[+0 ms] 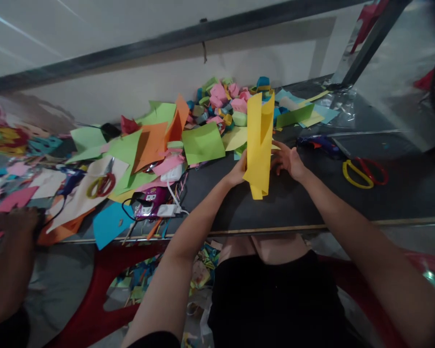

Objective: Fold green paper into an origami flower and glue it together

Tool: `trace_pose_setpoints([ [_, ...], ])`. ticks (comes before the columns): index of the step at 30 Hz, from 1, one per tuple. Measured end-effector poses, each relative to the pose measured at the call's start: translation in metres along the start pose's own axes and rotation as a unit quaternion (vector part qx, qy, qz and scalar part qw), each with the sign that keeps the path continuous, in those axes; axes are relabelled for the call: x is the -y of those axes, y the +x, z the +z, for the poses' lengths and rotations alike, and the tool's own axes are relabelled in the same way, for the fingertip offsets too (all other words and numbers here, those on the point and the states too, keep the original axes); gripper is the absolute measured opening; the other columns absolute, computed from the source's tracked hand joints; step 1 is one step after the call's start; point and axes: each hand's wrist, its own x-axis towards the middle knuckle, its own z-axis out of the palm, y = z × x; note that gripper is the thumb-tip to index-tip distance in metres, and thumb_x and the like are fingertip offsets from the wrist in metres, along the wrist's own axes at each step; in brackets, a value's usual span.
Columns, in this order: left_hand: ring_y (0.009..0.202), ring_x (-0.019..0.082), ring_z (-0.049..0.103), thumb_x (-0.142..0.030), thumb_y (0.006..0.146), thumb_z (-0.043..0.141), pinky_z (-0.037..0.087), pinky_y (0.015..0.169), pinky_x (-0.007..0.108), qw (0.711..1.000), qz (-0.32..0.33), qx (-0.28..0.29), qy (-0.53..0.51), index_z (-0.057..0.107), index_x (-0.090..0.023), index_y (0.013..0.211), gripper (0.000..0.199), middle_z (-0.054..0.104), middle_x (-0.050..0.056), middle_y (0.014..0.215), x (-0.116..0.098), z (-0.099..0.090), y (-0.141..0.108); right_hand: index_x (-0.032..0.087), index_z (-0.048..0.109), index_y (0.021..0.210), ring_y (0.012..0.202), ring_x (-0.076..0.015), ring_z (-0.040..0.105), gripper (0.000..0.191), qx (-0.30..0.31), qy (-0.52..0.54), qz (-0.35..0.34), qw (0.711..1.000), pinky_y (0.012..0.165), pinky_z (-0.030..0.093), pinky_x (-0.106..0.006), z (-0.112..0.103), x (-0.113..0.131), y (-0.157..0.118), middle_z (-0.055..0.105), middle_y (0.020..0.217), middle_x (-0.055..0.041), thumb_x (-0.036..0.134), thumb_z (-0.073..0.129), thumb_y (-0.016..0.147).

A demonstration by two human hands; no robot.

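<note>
A sheet of yellow paper (259, 150), rolled or folded lengthwise, stands upright over the near part of the dark table. My left hand (238, 170) grips it low on its left side, with most of the fingers hidden behind the paper. To the right of the sheet is my right hand (289, 160), its fingers spread and curved toward the paper. I see nothing held in that hand. Beyond it lies a dark blue glue gun (321, 146), and farther right are scissors (364, 172) with one yellow and one red handle loop.
Folded paper pieces (221, 99) are heaped by the wall. Loose sheets (150, 145), a purple power strip (152, 203), another glue gun (71, 180) and second scissors (101, 184) lie leftward. A co-worker's hand (18, 222) rests at the left edge. Paper scraps (145, 275) litter the floor.
</note>
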Motion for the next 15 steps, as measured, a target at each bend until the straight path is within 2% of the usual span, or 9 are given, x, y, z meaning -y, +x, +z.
trace_pose_setpoints([
  [2,0.138,0.039,0.058,-0.039,0.049,0.100,0.056,0.107,0.045,1.000,0.012,-0.025,-0.001,0.058,-0.026,0.141,0.102,0.067,0.011,0.141,0.001,0.001,-0.002,0.034,0.042,0.155,0.081,-0.0209,0.072,0.098,0.010,-0.031,-0.015,0.999,0.044,0.051,-0.027,0.001,0.000,-0.001,0.063,0.141,-0.0136,0.095,0.051,0.078],
  [4,0.135,0.038,0.059,-0.042,0.059,0.093,0.056,0.106,0.046,0.998,0.017,-0.057,-0.007,0.055,-0.025,0.143,0.094,0.068,0.011,0.139,0.004,-0.001,-0.002,0.036,0.039,0.158,0.083,-0.0211,0.072,0.098,0.032,-0.062,-0.034,0.997,0.046,0.051,-0.027,0.003,-0.002,-0.003,0.061,0.145,-0.0141,0.092,0.054,0.080],
  [7,0.124,0.035,0.067,-0.043,0.066,0.087,0.059,0.100,0.045,0.991,0.042,-0.126,-0.023,0.057,-0.026,0.140,0.082,0.073,0.008,0.127,0.009,-0.012,0.003,0.034,0.039,0.159,0.079,-0.0188,0.071,0.092,0.068,-0.081,-0.058,0.993,0.046,0.048,-0.026,0.004,-0.004,-0.003,0.063,0.142,-0.0148,0.088,0.053,0.085],
  [11,0.103,0.028,0.075,-0.046,0.057,0.095,0.064,0.086,0.039,0.972,0.085,-0.218,-0.019,0.061,-0.031,0.130,0.082,0.076,0.004,0.114,0.010,-0.024,0.013,0.026,0.049,0.151,0.069,-0.0145,0.068,0.084,0.074,-0.089,-0.061,0.991,0.045,0.044,-0.023,0.005,-0.002,-0.001,0.070,0.126,-0.0137,0.080,0.061,0.087],
  [15,0.098,0.027,0.076,-0.047,0.051,0.100,0.065,0.085,0.037,0.963,0.099,-0.249,0.010,0.060,-0.026,0.123,0.085,0.077,0.005,0.106,0.005,-0.015,0.014,0.020,0.063,0.134,0.061,-0.0128,0.064,0.072,0.042,-0.115,-0.031,0.992,0.046,0.044,-0.023,0.011,0.002,-0.005,0.075,0.104,-0.0097,0.074,0.068,0.086],
])
